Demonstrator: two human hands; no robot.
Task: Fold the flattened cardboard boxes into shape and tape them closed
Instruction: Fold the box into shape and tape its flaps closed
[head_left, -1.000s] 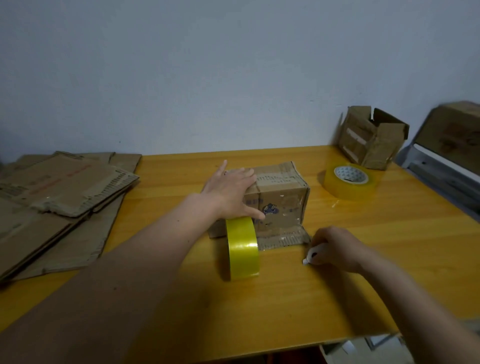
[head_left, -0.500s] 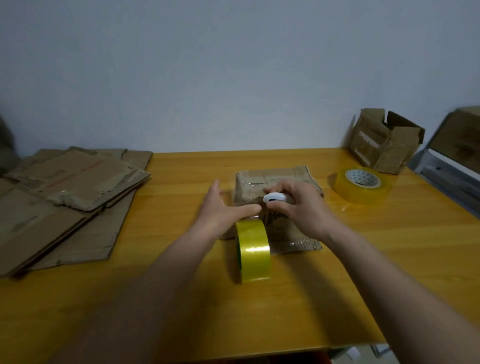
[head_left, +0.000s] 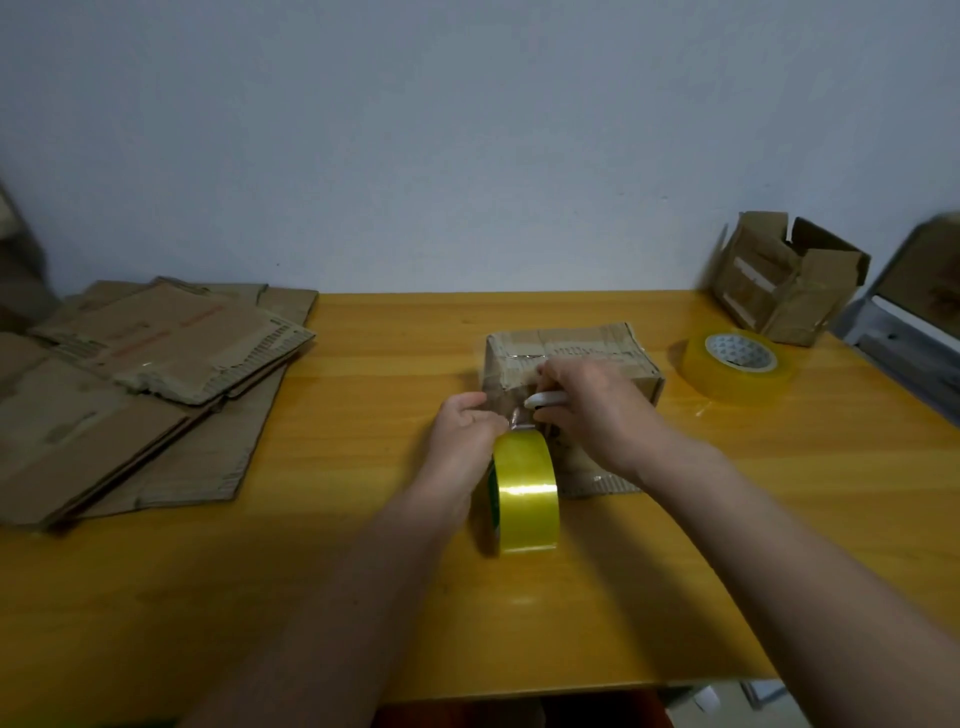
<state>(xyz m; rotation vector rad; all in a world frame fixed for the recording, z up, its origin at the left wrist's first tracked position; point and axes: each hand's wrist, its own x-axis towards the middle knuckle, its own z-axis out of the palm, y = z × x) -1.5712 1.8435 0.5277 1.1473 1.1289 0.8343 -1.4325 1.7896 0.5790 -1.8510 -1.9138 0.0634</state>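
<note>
- A roll of yellow tape (head_left: 524, 491) stands on edge on the wooden table (head_left: 363, 597), nearest the viewer; it sits just in front of the folded cardboard box (head_left: 576, 348).
- The left hand (head_left: 465, 431) has its fingers curled at the top of the standing roll, against the box's near face; whether they pinch the tape strip I cannot tell.
- The right hand (head_left: 592, 410) grips a small white tool (head_left: 545, 399); its tip is at the box's near top edge.
- Flattened cardboard boxes (head_left: 156, 384) lie stacked at the left; a second tape roll (head_left: 737, 366) lies flat to the right.
- An open carton (head_left: 784, 280) stands at the far right corner, by the wall.
</note>
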